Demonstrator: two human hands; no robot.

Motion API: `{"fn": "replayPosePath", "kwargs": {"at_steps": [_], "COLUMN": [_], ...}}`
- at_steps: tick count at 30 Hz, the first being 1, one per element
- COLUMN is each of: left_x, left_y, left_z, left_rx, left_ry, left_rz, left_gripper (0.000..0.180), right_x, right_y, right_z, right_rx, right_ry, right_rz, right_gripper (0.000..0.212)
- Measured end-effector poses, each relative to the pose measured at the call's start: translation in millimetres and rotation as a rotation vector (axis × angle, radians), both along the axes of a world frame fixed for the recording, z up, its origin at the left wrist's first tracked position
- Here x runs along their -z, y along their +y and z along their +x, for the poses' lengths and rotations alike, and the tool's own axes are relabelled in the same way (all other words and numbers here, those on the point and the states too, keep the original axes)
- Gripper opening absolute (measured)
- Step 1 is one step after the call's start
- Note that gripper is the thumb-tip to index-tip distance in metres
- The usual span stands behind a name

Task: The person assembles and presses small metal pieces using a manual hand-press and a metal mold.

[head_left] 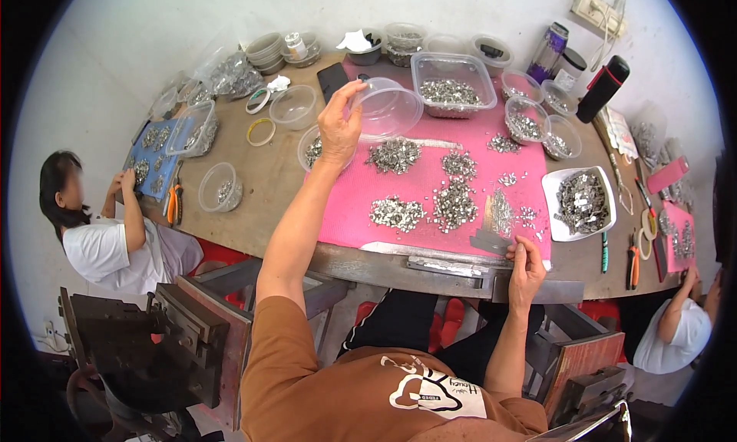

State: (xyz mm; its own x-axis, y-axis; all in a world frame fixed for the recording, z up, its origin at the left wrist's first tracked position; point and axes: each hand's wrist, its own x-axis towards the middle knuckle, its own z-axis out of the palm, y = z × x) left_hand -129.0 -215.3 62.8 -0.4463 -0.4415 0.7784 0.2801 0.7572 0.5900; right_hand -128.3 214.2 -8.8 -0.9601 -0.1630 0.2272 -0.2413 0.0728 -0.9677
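My left hand [340,126] reaches over the pink mat and grips the rim of a clear round plastic tub [393,113], which is tilted. At the mat's near edge, the fingers of my right hand [526,272] are closed on the end of some thin grey metal strips [489,242]. Small silvery metal pieces lie between my hands in several heaps, among them a pale heap [397,213] and a darker heap [454,206]. Narrow metal pins [502,212] lie just beyond the strips. A tub of metal pieces [310,149] is partly hidden by my left wrist.
A rectangular clear container [453,93] of metal parts stands at the back, a white dish [580,204] of parts to the right. A black flask [603,89] and orange-handled pliers [632,267] are farther right. Co-workers sit at the left [123,239] and right [675,327].
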Motion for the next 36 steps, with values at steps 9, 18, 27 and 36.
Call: {"fn": "replayPosePath", "kwargs": {"at_steps": [9,18,27,36], "left_x": [-9.0,-7.3,20.8,50.4], "left_y": [-38.9,-24.6,33.4,15.5], "left_z": [28.0,243.0,370.5,373.9], "left_rx": [0.184,-0.164,-0.954,-1.068], "left_ry": [0.083,-0.023,-0.509,-0.409], "left_rz": [0.662,0.596,-0.532,-0.654], "left_gripper": [0.028,0.032,0.062,0.064], "right_x": [3.1,6.5,6.0,7.7], "right_y": [2.1,5.5,4.6,2.5], "right_z": [-0.3,-6.2,-7.7,-1.1], "right_rx": [-0.013,-0.026,-0.082,-0.079], "right_ry": [0.001,0.017,0.05,0.046], "right_rz": [-0.01,-0.018,0.005,-0.033], "right_gripper": [0.02,0.021,0.02,0.019]}}
